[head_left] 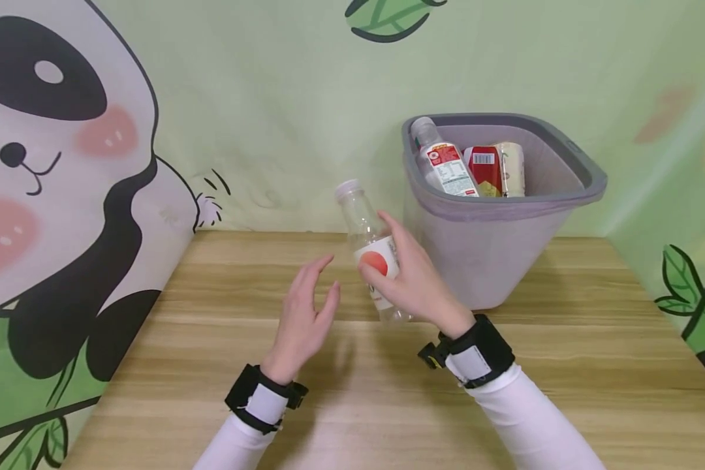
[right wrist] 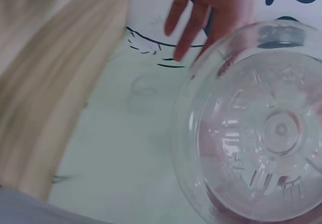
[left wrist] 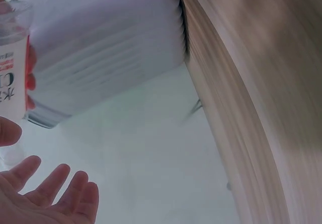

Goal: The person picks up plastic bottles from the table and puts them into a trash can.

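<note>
My right hand (head_left: 417, 281) grips a clear plastic bottle (head_left: 357, 212) round its label, which is white with an orange-red circle. The bottle leans, its white cap pointing up and to the left. To the left of it my left hand (head_left: 301, 313) holds nothing, with its fingers apart and loosely bent. In the left wrist view the bottle's label (left wrist: 12, 78) shows at the left edge, above the spread left fingers (left wrist: 75, 194). The round bottle base (right wrist: 282, 128) fills much of the right wrist view, and the left hand (right wrist: 221, 7) appears beyond it.
Behind my right hand stands a pale bin (head_left: 464, 254) with a grey rim. It holds another plastic bottle (head_left: 449, 166), a red package (head_left: 485, 168) and a cream-coloured cylinder (head_left: 512, 170). A wooden table (head_left: 223, 339) lies below, with a printed panda backdrop (head_left: 258, 117) behind.
</note>
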{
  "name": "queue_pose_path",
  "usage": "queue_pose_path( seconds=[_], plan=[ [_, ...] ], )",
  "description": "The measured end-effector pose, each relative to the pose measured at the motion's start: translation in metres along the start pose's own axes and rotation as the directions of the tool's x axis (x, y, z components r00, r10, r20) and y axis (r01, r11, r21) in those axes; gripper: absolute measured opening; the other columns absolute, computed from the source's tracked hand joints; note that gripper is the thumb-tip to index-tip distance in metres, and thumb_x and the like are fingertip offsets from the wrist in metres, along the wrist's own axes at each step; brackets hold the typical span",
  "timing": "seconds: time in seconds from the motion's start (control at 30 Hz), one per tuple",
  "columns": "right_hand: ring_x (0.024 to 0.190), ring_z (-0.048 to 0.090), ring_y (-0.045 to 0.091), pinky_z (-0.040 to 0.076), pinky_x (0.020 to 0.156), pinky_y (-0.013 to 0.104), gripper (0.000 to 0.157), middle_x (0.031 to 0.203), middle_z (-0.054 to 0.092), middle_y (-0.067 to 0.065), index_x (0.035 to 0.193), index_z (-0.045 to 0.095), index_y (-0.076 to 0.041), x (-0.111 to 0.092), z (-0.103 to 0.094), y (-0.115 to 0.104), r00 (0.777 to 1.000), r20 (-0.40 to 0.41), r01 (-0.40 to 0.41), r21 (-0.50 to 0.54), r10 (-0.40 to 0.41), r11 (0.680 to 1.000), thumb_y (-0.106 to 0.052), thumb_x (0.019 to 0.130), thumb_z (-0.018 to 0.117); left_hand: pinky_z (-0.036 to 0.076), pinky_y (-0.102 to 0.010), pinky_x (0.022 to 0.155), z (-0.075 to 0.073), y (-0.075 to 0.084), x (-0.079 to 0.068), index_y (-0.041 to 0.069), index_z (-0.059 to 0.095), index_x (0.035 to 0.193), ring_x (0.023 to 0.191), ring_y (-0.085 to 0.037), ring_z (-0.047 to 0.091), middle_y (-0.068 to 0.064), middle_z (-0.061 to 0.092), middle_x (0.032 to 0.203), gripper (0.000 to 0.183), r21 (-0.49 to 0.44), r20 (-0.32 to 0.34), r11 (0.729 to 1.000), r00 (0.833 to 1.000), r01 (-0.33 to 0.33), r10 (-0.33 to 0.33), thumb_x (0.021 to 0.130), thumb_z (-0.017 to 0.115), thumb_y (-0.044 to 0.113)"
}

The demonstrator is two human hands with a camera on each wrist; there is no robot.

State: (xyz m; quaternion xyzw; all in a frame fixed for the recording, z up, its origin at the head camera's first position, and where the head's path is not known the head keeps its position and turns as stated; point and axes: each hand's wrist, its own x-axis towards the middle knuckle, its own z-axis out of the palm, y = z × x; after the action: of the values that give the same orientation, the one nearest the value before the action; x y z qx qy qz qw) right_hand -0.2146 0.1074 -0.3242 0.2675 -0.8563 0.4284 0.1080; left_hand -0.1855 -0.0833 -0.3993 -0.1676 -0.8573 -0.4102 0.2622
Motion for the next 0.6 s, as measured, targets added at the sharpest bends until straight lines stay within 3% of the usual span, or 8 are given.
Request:
queue_pose_path(
  seconds=[0.2,0.33,0.5,0.6],
  plan=[
    [0.085,0.053,0.019,0.051,0.064,0.032,0.078,0.123,0.049,0.012,0.148,0.022,-0.009,0.01,-0.016,-0.017,0.998,0.001,0.061,-0.033,-0.061,0.998,-0.028,0.085,0.065,0.037,-0.045,0.104,0.002,0.002,-0.001,0.005,0.046,0.137,0.127,-0.026,0.043,-0.013,0.049,0.136,0.044,0.001,-0.014,0.999,0.999,-0.032,0.032,0.096,0.051,0.021],
    [0.086,0.055,0.019,0.052,0.066,0.032,0.076,0.124,0.049,0.012,0.147,0.024,-0.01,0.018,-0.031,-0.033,0.997,-0.015,0.073,-0.002,-0.073,0.997,-0.027,0.086,0.066,0.038,-0.045,0.104,0.003,0.003,-0.001,0.007,0.046,0.137,0.126,-0.025,0.044,-0.011,0.05,0.136,0.044,0.003,-0.024,0.999,0.999,-0.048,0.048,0.095,0.052,0.02],
    [0.086,0.057,0.022,0.054,0.066,0.034,0.071,0.123,0.049,0.01,0.147,0.025,-0.016,0.029,-0.054,-0.05,0.999,-0.022,0.049,0.135,-0.046,0.99,-0.025,0.088,0.063,0.038,-0.045,0.104,0.003,0.005,-0.001,0.008,0.046,0.137,0.126,-0.025,0.044,-0.012,0.05,0.136,0.044,0.006,-0.028,0.998,0.998,-0.057,0.057,0.095,0.052,0.02],
    [0.09,0.059,0.024,0.056,0.069,0.036,0.068,0.122,0.047,0.01,0.148,0.023,-0.019,0.037,-0.071,-0.058,1.0,-0.026,0.001,0.273,0.006,0.962,-0.025,0.091,0.06,0.037,-0.045,0.104,0.004,0.006,-0.001,0.008,0.046,0.137,0.126,-0.025,0.044,-0.014,0.05,0.135,0.044,0.003,-0.026,0.998,0.998,-0.064,0.064,0.095,0.053,0.019]
  ],
)
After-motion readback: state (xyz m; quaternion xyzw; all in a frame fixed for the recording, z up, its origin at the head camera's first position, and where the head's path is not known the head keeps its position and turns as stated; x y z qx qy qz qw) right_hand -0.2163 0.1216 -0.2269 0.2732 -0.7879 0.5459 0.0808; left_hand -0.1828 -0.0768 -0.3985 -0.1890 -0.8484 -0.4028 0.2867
